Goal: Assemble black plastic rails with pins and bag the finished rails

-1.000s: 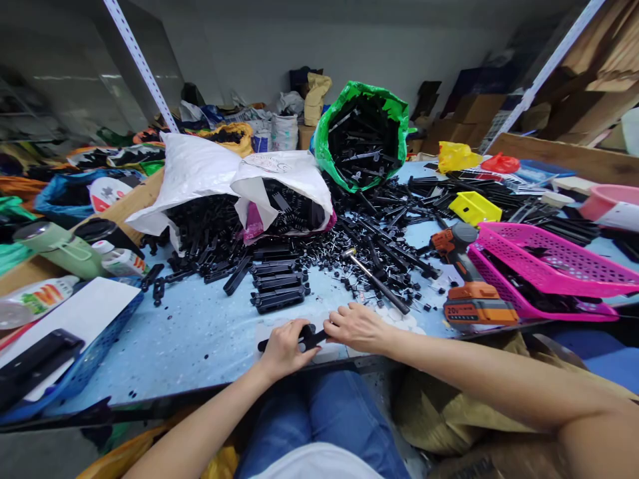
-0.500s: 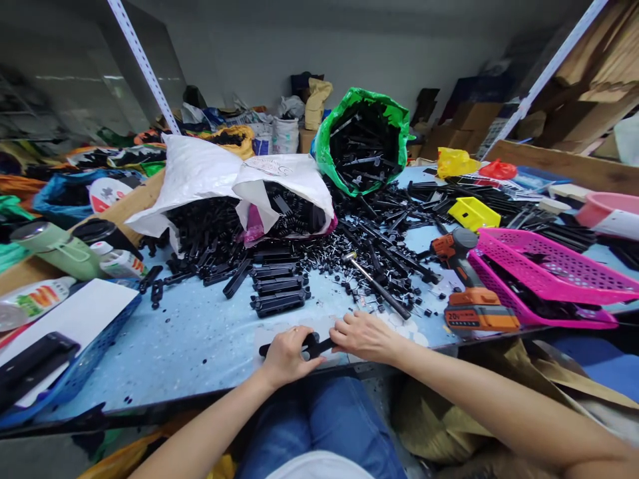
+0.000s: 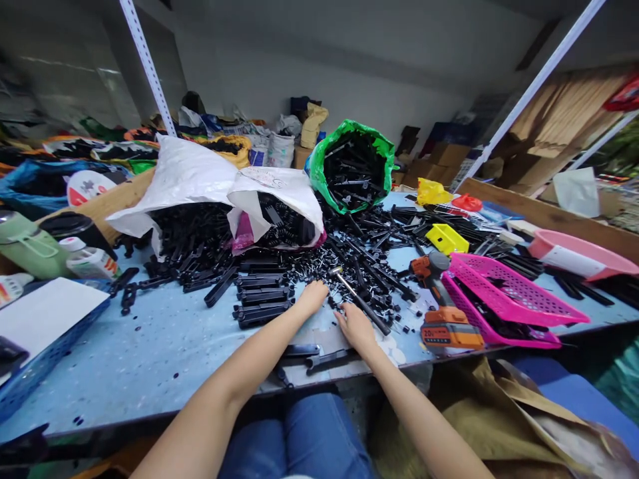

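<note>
My left hand point(image 3: 314, 297) reaches into the near edge of the pile of small black parts and screws point(image 3: 319, 261); its fingertips are hidden among them. My right hand point(image 3: 353, 322) is beside it, fingers bent over the small parts left of a hammer point(image 3: 360, 301); whether it pinches anything is too small to tell. Black plastic pieces point(image 3: 332, 359) lie on the blue table between my forearms, touched by neither hand. A stack of long black parts point(image 3: 263, 296) sits left of my left hand.
An orange cordless drill point(image 3: 452, 326) and pink baskets point(image 3: 514, 293) are on the right. White sacks point(image 3: 187, 176) and a green bag point(image 3: 317, 174) spill black parts at the back. A green cup point(image 3: 30, 246), a bottle point(image 3: 92, 259) and white paper point(image 3: 54, 316) are on the left.
Both hands have let go of the black piece and moved forward to the small parts. The piece now lies near the table's front edge. The view has shifted slightly.
</note>
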The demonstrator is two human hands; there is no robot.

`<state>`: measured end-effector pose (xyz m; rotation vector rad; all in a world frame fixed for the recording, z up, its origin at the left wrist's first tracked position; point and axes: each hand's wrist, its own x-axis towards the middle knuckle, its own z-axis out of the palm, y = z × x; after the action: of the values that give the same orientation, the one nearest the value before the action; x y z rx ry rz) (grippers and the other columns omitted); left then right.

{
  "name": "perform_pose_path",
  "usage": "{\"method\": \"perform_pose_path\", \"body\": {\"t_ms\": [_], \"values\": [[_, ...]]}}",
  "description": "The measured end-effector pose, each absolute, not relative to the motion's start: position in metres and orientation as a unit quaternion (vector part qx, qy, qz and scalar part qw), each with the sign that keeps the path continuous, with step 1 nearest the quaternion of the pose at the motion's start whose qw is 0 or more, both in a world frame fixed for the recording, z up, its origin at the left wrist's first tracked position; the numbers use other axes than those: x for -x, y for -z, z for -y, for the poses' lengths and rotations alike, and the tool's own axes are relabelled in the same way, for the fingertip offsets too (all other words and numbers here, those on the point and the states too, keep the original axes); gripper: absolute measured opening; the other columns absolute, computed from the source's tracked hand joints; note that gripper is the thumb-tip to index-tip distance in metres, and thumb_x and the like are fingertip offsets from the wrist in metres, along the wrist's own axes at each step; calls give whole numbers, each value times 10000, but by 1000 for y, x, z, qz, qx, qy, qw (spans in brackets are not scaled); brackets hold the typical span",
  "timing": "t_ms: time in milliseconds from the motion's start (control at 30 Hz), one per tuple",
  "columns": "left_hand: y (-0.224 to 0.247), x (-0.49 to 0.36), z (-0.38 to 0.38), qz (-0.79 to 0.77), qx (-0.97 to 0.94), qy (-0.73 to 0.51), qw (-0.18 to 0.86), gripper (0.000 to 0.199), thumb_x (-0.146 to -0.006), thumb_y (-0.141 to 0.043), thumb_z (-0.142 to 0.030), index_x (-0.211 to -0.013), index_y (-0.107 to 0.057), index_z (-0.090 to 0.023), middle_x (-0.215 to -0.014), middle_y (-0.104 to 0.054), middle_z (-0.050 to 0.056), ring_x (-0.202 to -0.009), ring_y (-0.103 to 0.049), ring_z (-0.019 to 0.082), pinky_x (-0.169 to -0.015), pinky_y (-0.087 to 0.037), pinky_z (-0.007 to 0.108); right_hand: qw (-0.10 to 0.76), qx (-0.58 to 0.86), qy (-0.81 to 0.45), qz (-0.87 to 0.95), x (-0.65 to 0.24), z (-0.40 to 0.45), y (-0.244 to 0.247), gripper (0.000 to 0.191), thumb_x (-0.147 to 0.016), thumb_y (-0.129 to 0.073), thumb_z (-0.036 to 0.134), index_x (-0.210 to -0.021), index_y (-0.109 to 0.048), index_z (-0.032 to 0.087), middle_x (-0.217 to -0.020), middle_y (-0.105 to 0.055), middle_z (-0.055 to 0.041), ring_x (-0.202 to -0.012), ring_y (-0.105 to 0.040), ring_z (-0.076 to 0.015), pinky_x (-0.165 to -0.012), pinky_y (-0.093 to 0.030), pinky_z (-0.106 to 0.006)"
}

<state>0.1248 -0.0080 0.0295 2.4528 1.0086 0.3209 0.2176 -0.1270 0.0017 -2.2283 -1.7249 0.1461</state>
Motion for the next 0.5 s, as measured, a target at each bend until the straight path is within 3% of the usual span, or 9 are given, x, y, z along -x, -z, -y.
{"method": "perform_pose_path", "body": {"t_ms": [133, 267, 367, 433, 500], "values": [[-36, -79, 22, -412, -848, -179, 281, 96, -745, -579, -149, -817, -640, -128, -858, -647, 87, -854, -590, 209, -763, -444, 298, 181, 779, -83, 595, -216, 112, -3, 91, -795, -509, 144, -823, -596, 149, -819, -636, -92, -758, -612, -211, -671, -437, -292], [-33, 2, 52, -476, -762, -236, 370, 318, -833, -432, -352, -842, -631, -104, -696, -642, 66, -589, -585, 142, -541, -449, 243, 309, 713, -166, 606, -203, 131, -3, 141, -822, -498, 268, -750, -566, 168, -697, -636, -33, -648, -611, -150, -604, -463, -231], [-22, 45, 75, -524, -530, -333, 578, 404, -652, -607, -492, -741, -632, -99, -584, -600, 36, -473, -515, 101, -470, -405, 217, 419, 629, -202, 622, -188, 149, -4, 158, -807, -514, 312, -757, -575, 174, -667, -634, -26, -595, -604, -143, -553, -469, -225], [-15, 55, 87, -532, -441, -354, 630, 428, -508, -703, -495, -676, -625, -109, -541, -575, 12, -449, -476, 84, -448, -370, 202, 415, 606, -155, 661, -181, 158, -6, 154, -817, -500, 288, -758, -588, 177, -687, -635, -36, -614, -604, -147, -559, -465, -228], [-14, 55, 93, -540, -422, -362, 632, 418, -449, -727, -478, -633, -616, -120, -516, -557, -6, -440, -448, 75, -439, -341, 195, 376, 599, -81, 703, -177, 163, -9, 187, -845, -454, 253, -748, -594, 176, -711, -633, -52, -648, -603, -153, -580, -458, -234]]}}
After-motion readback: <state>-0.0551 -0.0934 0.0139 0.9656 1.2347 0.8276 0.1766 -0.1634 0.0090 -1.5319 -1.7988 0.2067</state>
